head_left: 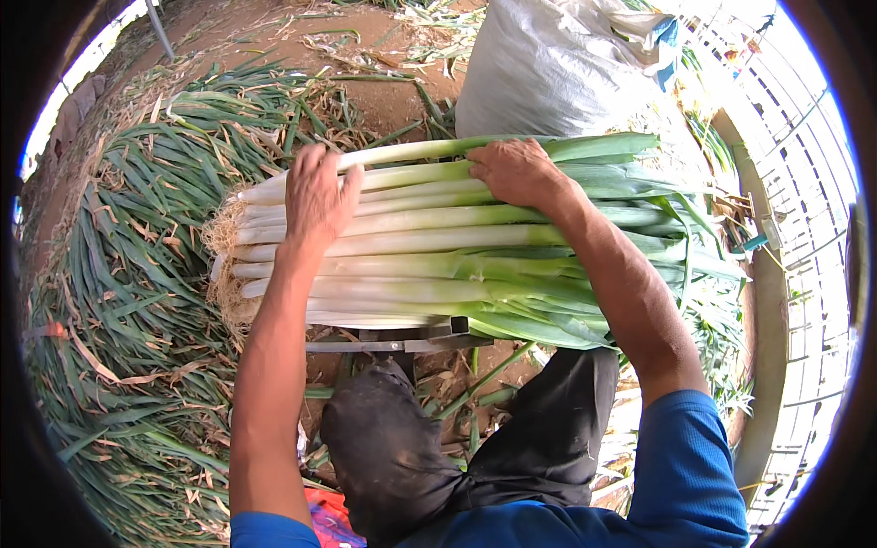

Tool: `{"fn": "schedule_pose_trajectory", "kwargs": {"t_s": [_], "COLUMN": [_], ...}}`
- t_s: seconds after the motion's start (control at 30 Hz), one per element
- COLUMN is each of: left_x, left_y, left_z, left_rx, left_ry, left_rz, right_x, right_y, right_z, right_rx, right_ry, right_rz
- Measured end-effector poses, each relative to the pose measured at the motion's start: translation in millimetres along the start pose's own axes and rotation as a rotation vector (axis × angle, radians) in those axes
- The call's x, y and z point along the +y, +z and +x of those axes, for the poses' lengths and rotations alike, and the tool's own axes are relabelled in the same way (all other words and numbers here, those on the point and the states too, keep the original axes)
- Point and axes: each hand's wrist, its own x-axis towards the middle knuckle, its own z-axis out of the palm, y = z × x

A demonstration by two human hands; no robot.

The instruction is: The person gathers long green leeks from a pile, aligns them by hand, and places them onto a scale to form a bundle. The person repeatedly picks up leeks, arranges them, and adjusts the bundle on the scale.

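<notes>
A wide layer of leeks (416,242) lies side by side in front of me, white shanks and roots to the left, green leaves to the right. My left hand (318,196) is curled over the white part of the farthest leek (402,153), its thumb toward me. Farther right, my right hand (523,173) grips that same leek where the white turns green, its fingertips bent over it. Under the near side of the layer shows a metal frame (402,345), mostly hidden by the leeks.
Heaped leeks with green leaves (155,247) cover the ground at left. A large white sack (557,73) stands beyond the layer. At right runs a concrete edge (767,338) beside a wire mesh fence (813,183). My knees (379,438) are just below the frame.
</notes>
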Motion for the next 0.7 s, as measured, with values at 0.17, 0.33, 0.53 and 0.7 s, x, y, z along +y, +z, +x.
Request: {"fn": "schedule_pose_trajectory", "kwargs": {"t_s": [0.17, 0.33, 0.53, 0.7], "left_x": [-12.6, 7.9, 16.6, 15.2], "left_y": [29.3, 21.9, 20.3, 15.7], "left_z": [43.9, 27.5, 19.2, 15.4], "left_rx": [-0.289, -0.510, -0.362, -0.317], "left_ry": [-0.146, -0.090, -0.041, -0.047], "left_rz": [-0.130, -0.062, -0.142, -0.184], "right_x": [-10.6, -9.7, 10.3, 12.2], "right_y": [-1.9, -9.3, -14.5, -41.7], "right_z": [1.8, 0.1, 20.5, 75.3], "right_rx": [0.033, -0.037, -0.046, -0.141], "right_ry": [0.002, 0.045, -0.082, 0.169], "right_rz": [0.027, 0.035, -0.019, -0.004]}}
